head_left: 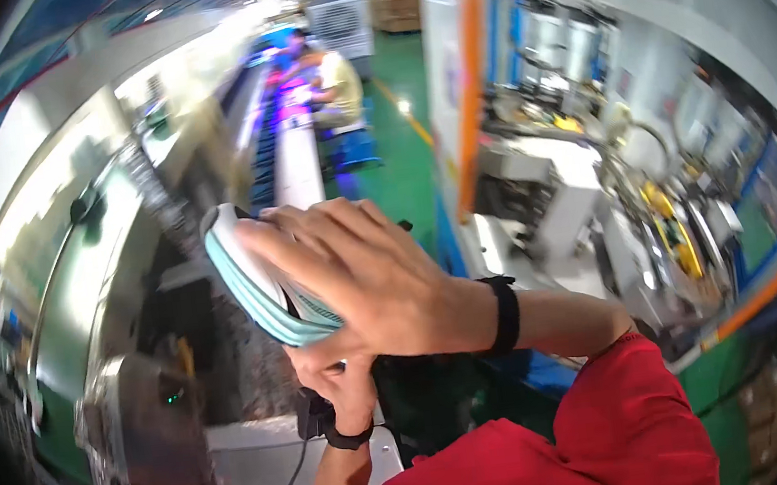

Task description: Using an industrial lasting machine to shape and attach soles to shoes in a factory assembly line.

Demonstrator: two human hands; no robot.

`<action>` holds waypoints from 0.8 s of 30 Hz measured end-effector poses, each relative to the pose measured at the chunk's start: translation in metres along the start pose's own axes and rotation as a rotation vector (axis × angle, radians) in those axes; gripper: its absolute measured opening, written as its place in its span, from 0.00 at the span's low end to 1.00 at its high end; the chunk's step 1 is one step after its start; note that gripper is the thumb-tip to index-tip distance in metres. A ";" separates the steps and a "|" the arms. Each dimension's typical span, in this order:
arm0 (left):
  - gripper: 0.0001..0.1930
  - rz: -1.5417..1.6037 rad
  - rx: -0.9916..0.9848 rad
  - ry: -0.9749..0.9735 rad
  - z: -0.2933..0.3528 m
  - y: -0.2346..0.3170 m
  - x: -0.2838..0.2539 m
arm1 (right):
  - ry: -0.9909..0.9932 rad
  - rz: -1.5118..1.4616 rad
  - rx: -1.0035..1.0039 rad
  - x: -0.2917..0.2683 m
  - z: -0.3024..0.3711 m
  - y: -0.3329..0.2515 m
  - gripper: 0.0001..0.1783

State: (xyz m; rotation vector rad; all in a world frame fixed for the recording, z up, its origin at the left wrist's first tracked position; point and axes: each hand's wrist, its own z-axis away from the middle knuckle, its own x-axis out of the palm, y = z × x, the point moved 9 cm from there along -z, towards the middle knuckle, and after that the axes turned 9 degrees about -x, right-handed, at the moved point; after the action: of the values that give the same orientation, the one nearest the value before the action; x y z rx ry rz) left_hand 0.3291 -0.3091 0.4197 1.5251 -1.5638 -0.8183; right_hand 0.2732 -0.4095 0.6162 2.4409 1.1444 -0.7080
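Observation:
A white and teal shoe sole (pixel 264 281) is held up and tilted in front of my chest, its ridged teal side showing. My right hand (pixel 369 278) comes across from the right and grips it from above, with the fingers bent over its white face. Beneath, my left hand (pixel 343 387) is closed at the sole's lower end. My right hand and the sole cover much of the left hand's fingers.
A long conveyor line (pixel 298 162) runs ahead, with a seated person (pixel 338 90) beside it. Machinery (pixel 553 176) in an orange-edged frame stands at right. A plastic-wrapped box (pixel 157 441) and a pale metal ledge (pixel 256 468) are at lower left, with a dark cable (pixel 293 478).

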 end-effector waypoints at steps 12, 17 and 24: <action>0.31 0.434 -0.563 -0.964 0.152 0.001 0.393 | 0.829 -0.418 1.445 -0.214 0.453 0.108 0.33; 0.35 0.346 -0.791 -1.282 0.217 -0.047 0.542 | 1.029 -0.061 1.297 -0.327 0.562 0.085 0.34; 0.45 -0.225 -0.381 -1.316 0.240 -0.137 0.750 | 1.108 0.430 1.460 -0.421 0.635 0.029 0.31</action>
State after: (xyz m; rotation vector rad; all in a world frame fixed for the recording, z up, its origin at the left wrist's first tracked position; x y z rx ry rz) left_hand 0.2108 -1.0823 0.2579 0.8199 -1.8635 -2.3903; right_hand -0.1182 -1.0049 0.3440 4.3798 0.0316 0.2269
